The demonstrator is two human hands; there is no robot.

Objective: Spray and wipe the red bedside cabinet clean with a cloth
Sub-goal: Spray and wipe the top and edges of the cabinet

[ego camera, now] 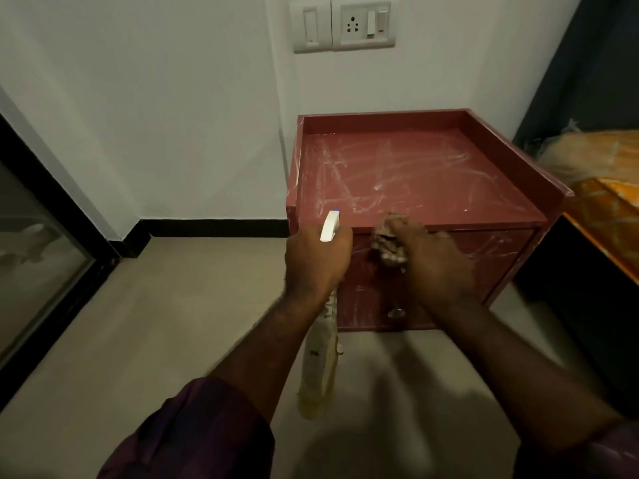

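Head view, looking down over both arms: the red bedside cabinet [432,178] stands in the corner against the white wall, just beside a bed [608,205] with an orange cover, and its raised-edge top and drawer fronts are streaked with whitish smears. The left hand [316,261] is wrapped round the neck of a spray bottle [320,357], nozzle up near the top's front-left corner and the pale body hanging down in front of the cabinet; I see that hand from the back, so I cannot tell whether a finger sits on the trigger. The right hand [432,261] has its fingers curled round a bunched brownish cloth [385,242], pressed to the upper drawer front just under the top's front edge. From where I stand, the wiping looks partly done, with plenty of residue left. The two hands are close together, so a squeeze now would likely wet the right hand rather than the wood. The dangling bottle could knock the drawer front as the arm moves. Wiping downward, the wadded cloth might catch on the small metal knob [395,312]. A cloth this tightly balled may only push the smears about, and stray mist could drift onto the bedding.
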